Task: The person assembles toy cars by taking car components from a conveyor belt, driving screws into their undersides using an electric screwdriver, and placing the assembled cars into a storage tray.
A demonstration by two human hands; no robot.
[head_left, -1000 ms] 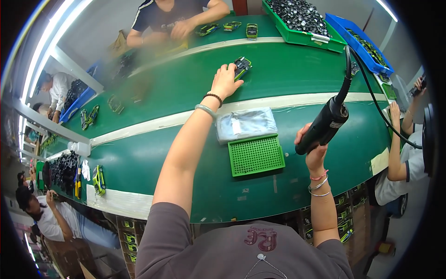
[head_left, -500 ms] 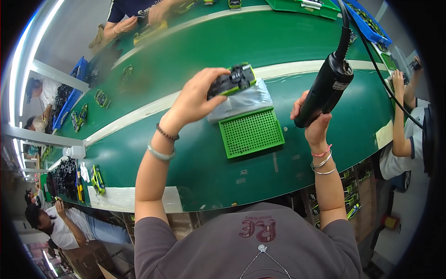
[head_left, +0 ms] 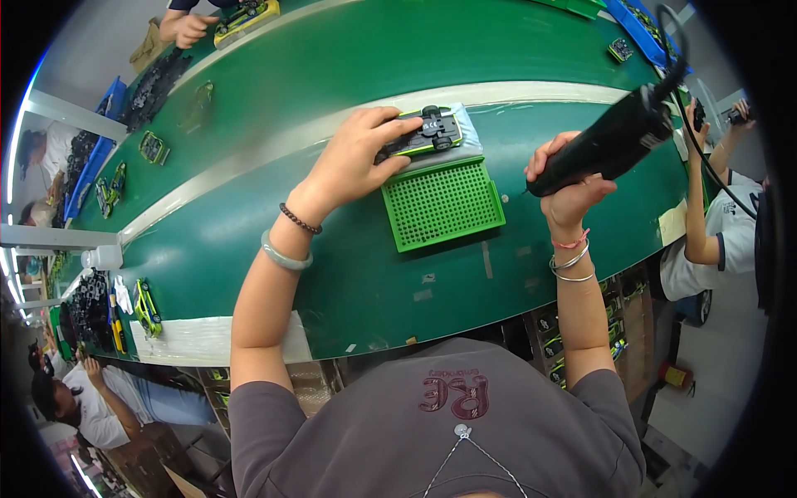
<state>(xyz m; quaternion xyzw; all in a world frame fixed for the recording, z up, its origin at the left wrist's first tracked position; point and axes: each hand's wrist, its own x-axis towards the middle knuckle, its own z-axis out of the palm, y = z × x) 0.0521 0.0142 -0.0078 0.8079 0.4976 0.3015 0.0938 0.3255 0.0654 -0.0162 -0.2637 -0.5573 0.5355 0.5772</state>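
Currently, one toy car (head_left: 437, 130), underside up, long axis crosswise, its left end gripped by the left hand (head_left: 353, 158) over a pale packet (head_left: 470, 131); one black power driver (head_left: 610, 141), right hand (head_left: 571, 199) wrapped round it, apart rightward.

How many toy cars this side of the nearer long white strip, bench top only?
2: an upturned car in the left hand, at the pale packet; a second car at the left end. Black parts may hide more.
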